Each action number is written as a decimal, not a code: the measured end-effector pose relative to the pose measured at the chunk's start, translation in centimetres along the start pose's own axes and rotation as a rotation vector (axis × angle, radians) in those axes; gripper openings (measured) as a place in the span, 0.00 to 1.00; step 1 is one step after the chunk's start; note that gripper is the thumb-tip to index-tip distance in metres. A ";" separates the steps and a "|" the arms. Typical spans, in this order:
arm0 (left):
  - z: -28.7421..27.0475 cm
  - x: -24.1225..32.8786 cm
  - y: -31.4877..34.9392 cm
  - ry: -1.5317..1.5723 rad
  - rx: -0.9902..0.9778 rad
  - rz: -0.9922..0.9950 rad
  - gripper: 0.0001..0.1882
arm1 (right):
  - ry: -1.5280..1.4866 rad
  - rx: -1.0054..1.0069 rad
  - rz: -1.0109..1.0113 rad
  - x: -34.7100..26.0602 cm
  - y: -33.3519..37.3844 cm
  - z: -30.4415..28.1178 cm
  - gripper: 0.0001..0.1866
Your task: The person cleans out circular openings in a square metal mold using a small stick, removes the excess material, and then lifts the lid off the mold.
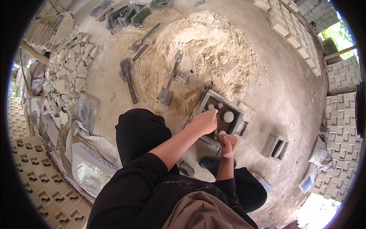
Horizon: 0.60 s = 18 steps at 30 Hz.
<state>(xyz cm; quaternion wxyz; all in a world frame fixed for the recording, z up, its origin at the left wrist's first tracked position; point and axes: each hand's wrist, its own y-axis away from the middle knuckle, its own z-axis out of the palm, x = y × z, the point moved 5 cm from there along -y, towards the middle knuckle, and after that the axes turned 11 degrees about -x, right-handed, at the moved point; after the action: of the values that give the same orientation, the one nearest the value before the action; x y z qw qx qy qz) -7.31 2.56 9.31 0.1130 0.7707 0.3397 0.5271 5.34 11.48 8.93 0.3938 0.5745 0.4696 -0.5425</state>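
A box-shaped mould [240,110] with dark raised walls sits on the ground in front of my knees. Inside it a thick round peg [227,116] and smaller round knobs [211,107] stand up. My left hand [206,121] is closed over the mould's left side; its fingers hide whatever they grip. Lower down, at the near right corner, my right hand [228,145] makes a closed fist beside a pale knob [222,133]. What lies inside that fist does not show.
Beyond the mould rises a heap of pale powder [206,42], with a shovel [171,82] and a hammer-like tool [127,76] nearby. Broken stones [72,65] lie at left. A hollow block [275,147] stands at right; stacked blocks [341,129] line the edges.
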 end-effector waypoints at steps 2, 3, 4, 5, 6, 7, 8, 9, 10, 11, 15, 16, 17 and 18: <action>0.1 -0.4 -0.1 0.004 0.015 -0.010 0.19 | 0.027 -0.040 0.059 0.0 0.6 0.5 0.23; 0.1 -0.2 -0.1 0.002 0.009 -0.006 0.19 | 0.029 -0.058 0.045 -0.1 0.7 0.5 0.23; 0.1 -0.1 -0.1 0.001 0.002 -0.004 0.19 | 0.031 -0.076 0.032 -0.2 0.9 0.5 0.23; 0.1 0.0 -0.1 -0.001 -0.005 -0.001 0.19 | 0.033 -0.094 0.019 -0.3 1.0 0.6 0.23; 0.1 0.0 -0.1 -0.002 0.000 -0.003 0.19 | 0.055 -0.017 -0.009 -0.6 1.0 0.6 0.23; 0.2 -0.1 -0.2 -0.002 0.005 -0.005 0.19 | 0.076 0.061 -0.036 -1.1 1.1 0.8 0.23; 0.3 -0.2 -0.2 -0.002 0.009 -0.007 0.19 | 0.098 0.138 -0.063 -1.4 1.2 0.8 0.24; 0.4 -0.3 -0.3 -0.007 0.014 -0.007 0.20 | 0.031 0.192 -0.071 -1.3 1.6 0.6 0.24; 0.4 -0.5 -0.4 -0.012 0.018 -0.006 0.20 | -0.035 0.246 -0.079 -1.0 2.1 0.3 0.24; 0.5 -0.7 -0.4 -0.017 0.023 -0.006 0.20 | -0.102 0.299 -0.086 -0.7 2.6 0.1 0.24; 0.3 -0.1 -0.3 -0.043 0.049 0.014 0.18 | -0.217 0.293 -0.086 0.0 3.0 0.2 0.25; 0.6 -0.3 -0.5 -0.046 0.092 0.037 0.15 | -0.228 0.270 -0.082 0.2 3.0 0.6 0.25; 0.7 -0.4 -0.6 -0.048 0.135 0.061 0.13 | -0.239 0.248 -0.078 0.3 2.9 1.0 0.24; 0.7 -0.6 -0.6 -0.056 0.152 0.066 0.13 | -0.251 0.225 -0.073 0.4 2.8 1.4 0.24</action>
<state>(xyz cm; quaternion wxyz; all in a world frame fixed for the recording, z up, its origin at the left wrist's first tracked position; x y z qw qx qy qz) -7.05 2.73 8.21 0.0464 0.8023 0.3500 0.4814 7.65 9.48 8.26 0.3624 0.5256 0.3733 -0.6731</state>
